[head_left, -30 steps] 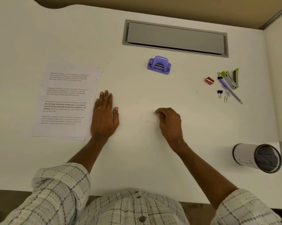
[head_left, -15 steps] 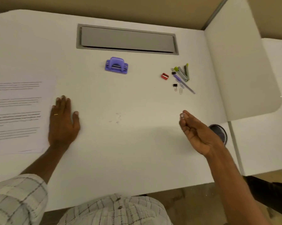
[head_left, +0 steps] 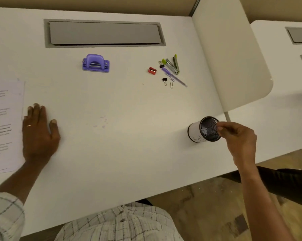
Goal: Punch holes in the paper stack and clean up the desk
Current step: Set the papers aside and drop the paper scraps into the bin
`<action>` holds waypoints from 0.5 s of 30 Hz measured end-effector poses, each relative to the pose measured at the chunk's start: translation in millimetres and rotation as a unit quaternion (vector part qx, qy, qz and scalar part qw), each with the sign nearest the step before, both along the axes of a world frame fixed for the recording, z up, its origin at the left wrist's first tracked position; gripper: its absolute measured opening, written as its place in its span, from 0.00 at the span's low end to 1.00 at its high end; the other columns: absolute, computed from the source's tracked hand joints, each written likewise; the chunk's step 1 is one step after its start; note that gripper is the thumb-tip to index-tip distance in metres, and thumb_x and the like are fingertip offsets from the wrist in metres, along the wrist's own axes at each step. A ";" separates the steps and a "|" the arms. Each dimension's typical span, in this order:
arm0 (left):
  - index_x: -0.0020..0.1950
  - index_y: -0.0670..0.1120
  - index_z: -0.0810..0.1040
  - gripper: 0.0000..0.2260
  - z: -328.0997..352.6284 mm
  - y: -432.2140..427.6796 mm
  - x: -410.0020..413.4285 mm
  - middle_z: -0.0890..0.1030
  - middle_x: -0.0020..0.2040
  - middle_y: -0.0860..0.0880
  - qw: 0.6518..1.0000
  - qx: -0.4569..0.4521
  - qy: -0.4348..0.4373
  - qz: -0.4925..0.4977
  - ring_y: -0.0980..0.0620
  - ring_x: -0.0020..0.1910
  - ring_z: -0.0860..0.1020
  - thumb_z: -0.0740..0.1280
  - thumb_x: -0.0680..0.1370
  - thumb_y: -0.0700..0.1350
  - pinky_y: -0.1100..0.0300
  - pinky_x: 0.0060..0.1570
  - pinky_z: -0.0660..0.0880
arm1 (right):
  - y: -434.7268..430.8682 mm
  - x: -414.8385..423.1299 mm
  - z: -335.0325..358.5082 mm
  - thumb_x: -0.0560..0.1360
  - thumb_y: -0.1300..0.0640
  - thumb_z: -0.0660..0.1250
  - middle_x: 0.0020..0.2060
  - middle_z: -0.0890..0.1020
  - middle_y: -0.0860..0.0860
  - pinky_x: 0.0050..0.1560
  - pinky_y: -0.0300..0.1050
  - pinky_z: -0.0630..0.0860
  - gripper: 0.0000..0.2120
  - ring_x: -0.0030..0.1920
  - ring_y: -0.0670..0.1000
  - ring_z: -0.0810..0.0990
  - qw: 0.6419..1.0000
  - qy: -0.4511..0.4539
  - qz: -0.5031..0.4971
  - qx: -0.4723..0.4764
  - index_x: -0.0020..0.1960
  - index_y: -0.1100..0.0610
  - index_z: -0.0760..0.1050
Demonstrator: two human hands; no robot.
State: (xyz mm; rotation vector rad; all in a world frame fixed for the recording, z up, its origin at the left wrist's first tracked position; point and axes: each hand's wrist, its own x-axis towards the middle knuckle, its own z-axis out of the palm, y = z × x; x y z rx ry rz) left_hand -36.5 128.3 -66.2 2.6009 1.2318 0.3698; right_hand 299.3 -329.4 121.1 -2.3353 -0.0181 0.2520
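The paper stack, white sheets printed with blocks of text, is seen lying flat on the smooth white bench, just beside the outer edge of the left hand. That hand is laid palm-down on the bench, released, its fingers straight and close together, the thumb spread wide and a thin ring worn on one finger; a checked sleeve is rolled above the forearm. The purple plastic hole punch, squat with a rounded handle, is set well ahead of both hands and between them. The right arm is stretched out to the side, and the right hand is held over the mouth of a cylindrical black mesh cup wrapped in white paper. Its fingertips are bunched together at the rim; whether anything is pinched there cannot be told. Pale paper bits are glimpsed inside the cup. Ahead of the right hand, a red sharpener, a grey-and-green stapler opened in a V, a purple pen and small clips are scattered.
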 end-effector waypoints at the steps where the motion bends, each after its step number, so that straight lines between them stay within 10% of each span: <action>1: 0.82 0.41 0.57 0.29 -0.9 -0.1 -0.6 0.58 0.83 0.40 1.000 0.000 0.001 0.001 0.51 0.82 0.50 0.50 0.84 0.54 0.51 0.81 0.47 | 2.7 -1.6 -0.4 0.74 0.57 0.76 0.40 0.87 0.43 0.45 0.25 0.75 0.06 0.41 0.36 0.84 0.999 -0.030 0.006 -0.019 0.48 0.47 0.86; 15: 0.81 0.39 0.59 0.28 11.3 -4.6 3.0 0.59 0.82 0.41 1.000 -0.010 0.006 0.011 0.43 0.82 0.56 0.52 0.84 0.52 0.47 0.82 0.53 | 44.3 -54.1 -16.3 0.79 0.68 0.63 0.55 0.84 0.48 0.56 0.28 0.75 0.14 0.54 0.44 0.82 0.955 -0.223 0.192 -0.038 0.60 0.56 0.82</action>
